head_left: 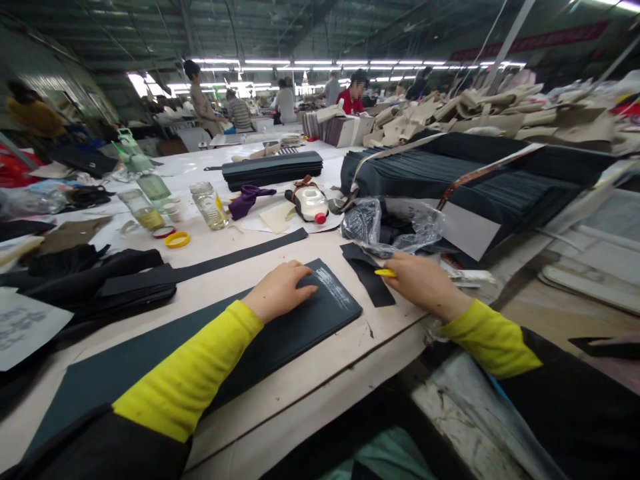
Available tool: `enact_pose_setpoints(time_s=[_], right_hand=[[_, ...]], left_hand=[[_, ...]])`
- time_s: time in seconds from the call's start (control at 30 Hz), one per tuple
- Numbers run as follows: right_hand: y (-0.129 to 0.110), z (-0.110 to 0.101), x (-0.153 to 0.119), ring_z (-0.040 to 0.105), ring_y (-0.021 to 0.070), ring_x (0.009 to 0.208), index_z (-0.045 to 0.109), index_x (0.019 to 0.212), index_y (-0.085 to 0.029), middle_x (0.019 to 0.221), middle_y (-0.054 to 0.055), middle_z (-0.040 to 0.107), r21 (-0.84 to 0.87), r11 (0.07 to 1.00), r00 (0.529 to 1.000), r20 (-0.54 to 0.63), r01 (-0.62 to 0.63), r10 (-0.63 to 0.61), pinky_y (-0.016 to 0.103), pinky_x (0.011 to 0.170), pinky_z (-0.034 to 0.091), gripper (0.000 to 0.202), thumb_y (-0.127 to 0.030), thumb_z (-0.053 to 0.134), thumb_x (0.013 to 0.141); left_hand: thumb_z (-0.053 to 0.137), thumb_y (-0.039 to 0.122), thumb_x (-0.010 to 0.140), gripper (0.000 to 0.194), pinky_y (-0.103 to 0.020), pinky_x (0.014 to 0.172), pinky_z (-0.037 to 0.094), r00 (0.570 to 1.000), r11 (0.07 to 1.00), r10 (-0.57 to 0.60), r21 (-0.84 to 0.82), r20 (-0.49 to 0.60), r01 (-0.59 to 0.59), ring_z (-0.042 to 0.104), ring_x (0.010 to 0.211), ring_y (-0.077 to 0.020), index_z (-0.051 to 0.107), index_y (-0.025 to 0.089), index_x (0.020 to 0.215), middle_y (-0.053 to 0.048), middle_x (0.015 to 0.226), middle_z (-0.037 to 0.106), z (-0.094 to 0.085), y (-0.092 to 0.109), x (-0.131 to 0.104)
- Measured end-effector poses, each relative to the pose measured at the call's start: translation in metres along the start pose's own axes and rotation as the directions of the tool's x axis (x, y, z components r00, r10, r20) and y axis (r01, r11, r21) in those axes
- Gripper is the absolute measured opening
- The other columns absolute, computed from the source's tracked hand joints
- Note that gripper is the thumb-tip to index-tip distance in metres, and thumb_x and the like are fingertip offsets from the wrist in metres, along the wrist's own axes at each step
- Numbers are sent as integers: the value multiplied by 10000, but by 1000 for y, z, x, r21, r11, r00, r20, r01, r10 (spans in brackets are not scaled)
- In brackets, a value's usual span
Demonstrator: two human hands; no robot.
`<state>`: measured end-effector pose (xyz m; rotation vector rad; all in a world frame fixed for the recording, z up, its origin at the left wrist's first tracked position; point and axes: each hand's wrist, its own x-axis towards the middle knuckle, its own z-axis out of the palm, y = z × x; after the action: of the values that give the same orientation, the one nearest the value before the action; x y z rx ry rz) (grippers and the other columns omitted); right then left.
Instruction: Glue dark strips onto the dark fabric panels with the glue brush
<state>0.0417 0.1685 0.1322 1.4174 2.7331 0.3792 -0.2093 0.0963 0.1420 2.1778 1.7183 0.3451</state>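
Note:
My left hand [281,291] lies on a stack of dark green-grey panels [165,353], its thumb spread from the fingers and nothing held. Close to its fingertips, white marks [334,287] run across the panel's far end. My right hand [425,285] is closed around a slim yellow tool [385,273]; only its yellow end shows, so its kind is unclear. Beneath and beside that hand are small dark strips [367,275] on the pale table. A clear plastic bag [393,223] with dark pieces inside sits just beyond it.
A long dark strip [240,255] crosses the table behind the panels. Farther back stand glass jars [207,207], a white bottle with a red cap [310,202] and a yellow lid ring [177,239]. Strapped dark panels [480,180] fill the right. Black fabric [90,280] lies left.

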Motion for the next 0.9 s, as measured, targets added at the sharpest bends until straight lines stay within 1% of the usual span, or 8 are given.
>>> enact_pose_setpoints(time_s=[0.07,0.17,0.23,0.33,0.47,0.57,0.73,0.9], right_hand=[[-5,-13,-10,535,171,737,594,861,-146,855,69,557,2,1000,991,-134,-18,18,264,586,332,197,-260,438,824],[-21,-33,-28,494,171,719,576,818,-158,797,54,526,-6,996,946,-313,89,-86,273,594,316,109,-218,490,792],[-35,-42,-39,470,184,715,554,757,-162,754,52,503,-30,983,920,-349,181,-180,285,604,309,45,-162,509,759],[-49,-45,-50,454,188,708,549,807,-165,762,49,499,-50,950,876,-376,307,-303,293,600,305,93,-111,495,753],[-52,-34,-53,462,189,771,468,1111,-132,912,77,521,12,918,832,-428,396,-353,288,627,346,307,-170,465,806],[-50,-24,-50,456,177,763,494,1074,-138,899,70,521,33,900,812,-447,434,-375,280,624,350,262,-126,412,826],[-55,-16,-45,429,165,706,568,925,-146,794,50,507,19,858,775,-441,513,-454,281,593,319,212,-81,385,841],[-61,-7,-39,417,161,693,566,891,-142,776,43,493,49,840,776,-415,541,-476,279,585,304,166,-87,418,839]], left_hand=[[477,413,802,380,-322,824,421,997,952,-75,-296,30,81,544,913,-202,587,127,1028,-99,1000,595,-3,15,0],[449,533,794,473,-262,690,465,946,559,-119,-767,301,314,579,830,-158,561,135,1023,-90,956,619,-2,40,3],[476,517,792,450,-214,618,470,918,264,-114,-879,379,396,588,752,-123,559,126,998,-80,896,621,1,50,7],[549,250,801,170,-141,518,448,921,90,-231,-936,314,341,544,586,-54,581,120,907,-23,760,588,5,52,11],[552,86,761,143,-116,475,442,908,103,-270,-928,319,357,513,555,-36,587,115,897,-10,763,555,7,42,10],[571,123,756,180,-117,490,439,910,168,-249,-910,332,378,500,582,-34,575,118,936,-6,791,532,8,37,6],[609,181,710,326,-154,454,351,944,519,-239,-791,229,324,428,532,-48,542,124,1024,25,684,482,8,27,5],[529,84,680,458,-199,520,354,963,704,-170,-658,210,268,440,558,-79,472,98,1135,31,652,468,7,5,23]])
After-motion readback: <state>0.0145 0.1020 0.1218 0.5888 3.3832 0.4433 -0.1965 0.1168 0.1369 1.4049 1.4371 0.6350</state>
